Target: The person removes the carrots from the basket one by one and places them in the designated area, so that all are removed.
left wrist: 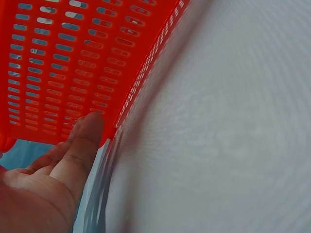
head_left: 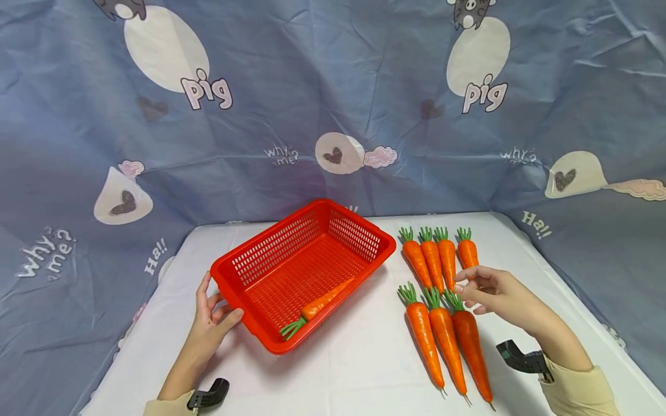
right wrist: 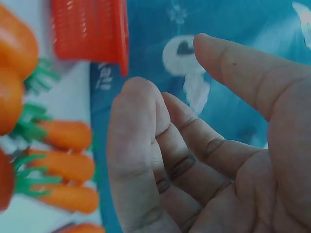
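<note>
A red perforated plastic basket point(head_left: 312, 260) stands slantwise at the centre-left of the table, with one carrot point(head_left: 319, 303) lying inside along its front wall. At the basket's left end my left hand point(head_left: 210, 323) rests its extended fingers and thumb against the outside, below the rim; in the left wrist view its nearest digit touches the slotted wall point(left wrist: 63, 73). Over the carrots at the right hovers my right hand point(head_left: 499, 294), fingers loosely bent and nothing between them. Under its fingertips are the green tops of a front-row carrot point(head_left: 470, 341).
Three carrots point(head_left: 424, 341) lie in the front row, several more point(head_left: 416, 260) in the row behind, all with green tops away from me. A white cloth point(head_left: 364, 375) covers the table. Blue printed fabric point(head_left: 270, 75) hangs behind and at the sides.
</note>
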Tool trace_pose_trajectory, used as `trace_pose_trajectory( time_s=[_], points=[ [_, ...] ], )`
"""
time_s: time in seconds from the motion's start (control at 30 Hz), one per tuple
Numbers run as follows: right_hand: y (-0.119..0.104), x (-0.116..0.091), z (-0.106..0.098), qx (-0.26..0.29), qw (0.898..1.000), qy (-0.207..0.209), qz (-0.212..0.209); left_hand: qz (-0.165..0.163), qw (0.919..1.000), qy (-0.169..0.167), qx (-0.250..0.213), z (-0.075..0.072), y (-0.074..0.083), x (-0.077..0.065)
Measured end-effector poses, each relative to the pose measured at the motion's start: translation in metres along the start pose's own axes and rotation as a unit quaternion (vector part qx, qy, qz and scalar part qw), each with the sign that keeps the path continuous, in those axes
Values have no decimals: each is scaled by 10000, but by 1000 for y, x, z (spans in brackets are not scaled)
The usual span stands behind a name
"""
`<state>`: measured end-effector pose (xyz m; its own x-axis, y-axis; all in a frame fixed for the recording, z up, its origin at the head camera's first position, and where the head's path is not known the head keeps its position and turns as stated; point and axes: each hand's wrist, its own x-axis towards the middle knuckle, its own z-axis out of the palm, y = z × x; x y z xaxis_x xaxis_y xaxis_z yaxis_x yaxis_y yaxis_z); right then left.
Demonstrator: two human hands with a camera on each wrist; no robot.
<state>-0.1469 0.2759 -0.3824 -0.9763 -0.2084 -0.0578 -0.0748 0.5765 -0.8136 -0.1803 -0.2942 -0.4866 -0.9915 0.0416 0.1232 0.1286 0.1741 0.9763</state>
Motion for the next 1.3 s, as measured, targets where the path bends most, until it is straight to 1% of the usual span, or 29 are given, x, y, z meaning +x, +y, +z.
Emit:
trace_pose_trajectory(
  time_s=[0.13,0.23,0.33,0.5,0.57,0.73,0.87,1.0,1.1,1.23,1.3],
  points=[
    [-23,14,2,-51,9992,-219,-321,65,10000,-19,-12,1,-1,1],
    [-39,28,6,-130,9981,-392,-447,88,10000,-5,26,1,-1,1],
    [-52,43,11,-207,9975,-495,-464,66,10000,6,64,1,0,1],
    [-70,71,23,-116,9959,-750,-493,40,9999,17,104,0,1,2],
    [-77,83,29,-67,9945,-886,-561,63,9999,23,103,0,1,2],
    [-92,111,45,-205,9902,-1255,-585,109,9999,-19,73,0,1,0],
    [-104,138,57,-313,9836,-1630,-711,87,9998,46,144,-3,1,-1],
    [-113,162,66,-287,9770,-1999,-691,122,9997,35,199,-4,-1,-1],
    [-120,173,74,-395,9698,-2331,-593,140,9997,-21,211,-3,-1,0],
    [-127,184,92,-795,9575,-2722,-536,125,9997,-4,207,-2,-1,1],
    [-129,187,102,-975,9511,-2897,-440,143,9997,-10,194,-2,-1,1]
  ],
)
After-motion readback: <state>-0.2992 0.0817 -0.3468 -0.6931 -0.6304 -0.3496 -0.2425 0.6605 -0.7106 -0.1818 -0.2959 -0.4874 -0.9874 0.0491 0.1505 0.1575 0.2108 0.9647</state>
